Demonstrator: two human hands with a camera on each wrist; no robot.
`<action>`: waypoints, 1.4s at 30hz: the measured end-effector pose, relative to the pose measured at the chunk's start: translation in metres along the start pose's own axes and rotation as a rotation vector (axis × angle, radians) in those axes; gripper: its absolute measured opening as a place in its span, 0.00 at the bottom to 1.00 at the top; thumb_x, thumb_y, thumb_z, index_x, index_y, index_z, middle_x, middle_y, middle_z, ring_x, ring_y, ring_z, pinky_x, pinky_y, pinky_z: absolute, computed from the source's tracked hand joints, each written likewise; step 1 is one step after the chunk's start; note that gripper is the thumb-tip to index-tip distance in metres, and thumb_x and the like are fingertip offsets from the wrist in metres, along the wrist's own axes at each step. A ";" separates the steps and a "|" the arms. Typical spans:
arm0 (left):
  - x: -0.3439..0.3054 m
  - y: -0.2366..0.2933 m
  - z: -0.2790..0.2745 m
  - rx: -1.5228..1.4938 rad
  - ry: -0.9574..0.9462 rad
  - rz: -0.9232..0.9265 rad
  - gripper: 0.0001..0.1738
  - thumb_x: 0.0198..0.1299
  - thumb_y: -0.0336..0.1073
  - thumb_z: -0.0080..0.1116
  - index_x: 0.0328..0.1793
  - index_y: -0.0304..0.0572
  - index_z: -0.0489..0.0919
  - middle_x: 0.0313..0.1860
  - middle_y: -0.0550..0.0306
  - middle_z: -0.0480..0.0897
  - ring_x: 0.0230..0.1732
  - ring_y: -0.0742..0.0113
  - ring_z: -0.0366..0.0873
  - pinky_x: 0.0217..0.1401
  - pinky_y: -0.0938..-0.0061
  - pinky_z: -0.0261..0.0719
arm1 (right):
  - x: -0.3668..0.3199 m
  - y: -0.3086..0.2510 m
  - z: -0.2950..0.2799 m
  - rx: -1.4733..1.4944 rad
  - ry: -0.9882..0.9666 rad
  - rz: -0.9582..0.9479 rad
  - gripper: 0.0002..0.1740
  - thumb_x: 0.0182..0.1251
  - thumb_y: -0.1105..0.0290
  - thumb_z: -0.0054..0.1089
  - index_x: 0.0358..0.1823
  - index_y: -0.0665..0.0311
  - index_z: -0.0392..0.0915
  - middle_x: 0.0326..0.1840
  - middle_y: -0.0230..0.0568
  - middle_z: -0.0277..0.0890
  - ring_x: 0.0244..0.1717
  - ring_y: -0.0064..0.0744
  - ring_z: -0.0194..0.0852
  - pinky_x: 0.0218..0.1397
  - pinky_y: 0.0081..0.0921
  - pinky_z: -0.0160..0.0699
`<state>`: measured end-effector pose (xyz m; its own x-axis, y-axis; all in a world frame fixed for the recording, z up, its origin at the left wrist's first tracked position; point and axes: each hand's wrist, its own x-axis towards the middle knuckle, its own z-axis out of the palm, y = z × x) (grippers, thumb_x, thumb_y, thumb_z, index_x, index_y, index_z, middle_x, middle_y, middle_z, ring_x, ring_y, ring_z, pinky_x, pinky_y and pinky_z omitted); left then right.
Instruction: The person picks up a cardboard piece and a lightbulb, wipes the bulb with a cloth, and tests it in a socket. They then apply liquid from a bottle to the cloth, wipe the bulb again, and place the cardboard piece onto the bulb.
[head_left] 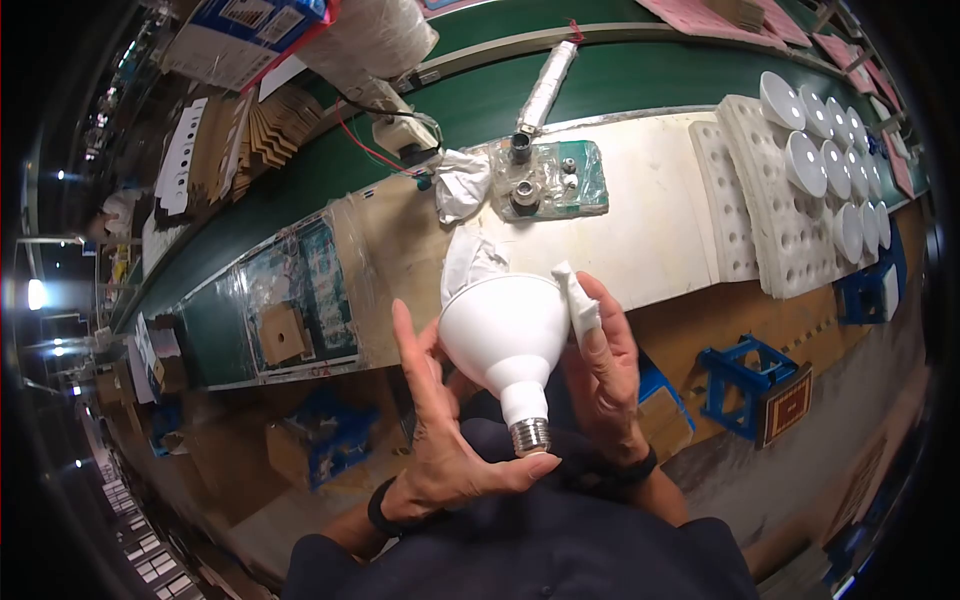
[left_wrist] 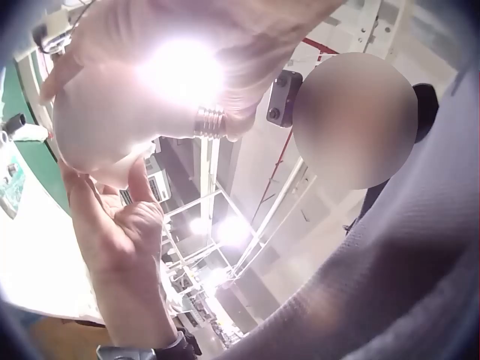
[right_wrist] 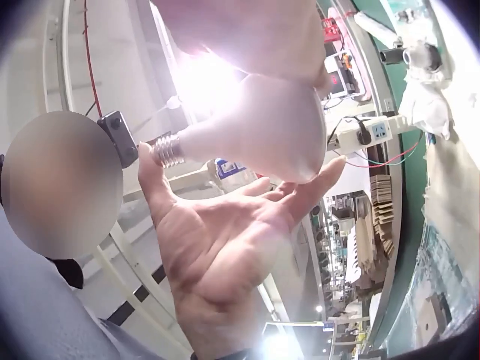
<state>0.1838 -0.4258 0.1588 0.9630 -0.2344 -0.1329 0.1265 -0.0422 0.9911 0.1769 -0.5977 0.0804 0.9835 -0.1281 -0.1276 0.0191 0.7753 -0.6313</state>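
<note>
A white reflector light bulb (head_left: 505,335) is held up in front of the body, its broad face tilted away and its metal screw base (head_left: 530,434) pointing down. My left hand (head_left: 440,445) spans it lengthwise, with the thumb tip at the base's end and the fingers along the rim. In the right wrist view the palm of this left hand (right_wrist: 221,244) shows beneath the bulb. My right hand (head_left: 608,375) pinches a folded white cloth (head_left: 581,305) against the right side of the rim. The right hand's fingertips behind the rim are partly hidden.
Beyond the bulb is a workbench with a test fixture (head_left: 570,185) and crumpled white cloth (head_left: 463,188). White foam trays (head_left: 745,200) stand at the right, with several glossy white domes (head_left: 805,165) on them. Blue stools (head_left: 745,380) are below. Cardboard dividers (head_left: 255,135) stand at the left.
</note>
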 end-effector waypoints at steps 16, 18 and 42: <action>0.003 0.023 -0.033 0.507 -0.253 0.301 1.00 0.28 0.51 0.94 0.87 0.42 0.16 0.82 0.32 0.48 0.80 0.39 0.61 0.80 0.49 0.64 | 0.009 -0.082 0.018 -1.130 -0.218 -0.553 0.21 0.64 0.75 0.75 0.59 0.68 0.86 0.52 0.49 0.79 0.49 0.40 0.80 0.48 0.33 0.82; 0.009 0.025 -0.027 0.527 -0.315 0.323 1.00 0.28 0.52 0.94 0.86 0.43 0.15 0.82 0.31 0.48 0.79 0.39 0.62 0.80 0.48 0.65 | 0.013 -0.082 0.044 -1.310 -0.393 -0.609 0.21 0.64 0.75 0.75 0.60 0.66 0.87 0.51 0.47 0.79 0.48 0.39 0.80 0.46 0.34 0.81; 0.040 0.030 -0.054 0.110 -0.305 0.031 0.86 0.45 0.54 0.86 0.89 0.34 0.24 0.85 0.31 0.50 0.83 0.41 0.58 0.82 0.54 0.63 | 0.065 -0.106 0.030 -1.438 -0.324 -0.358 0.20 0.64 0.74 0.76 0.58 0.59 0.87 0.52 0.52 0.76 0.45 0.42 0.83 0.48 0.32 0.85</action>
<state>0.2387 -0.3837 0.1838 0.8481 -0.5168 -0.1165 0.0561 -0.1312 0.9898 0.2438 -0.6695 0.1622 0.9648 0.1126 0.2374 0.2603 -0.5353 -0.8036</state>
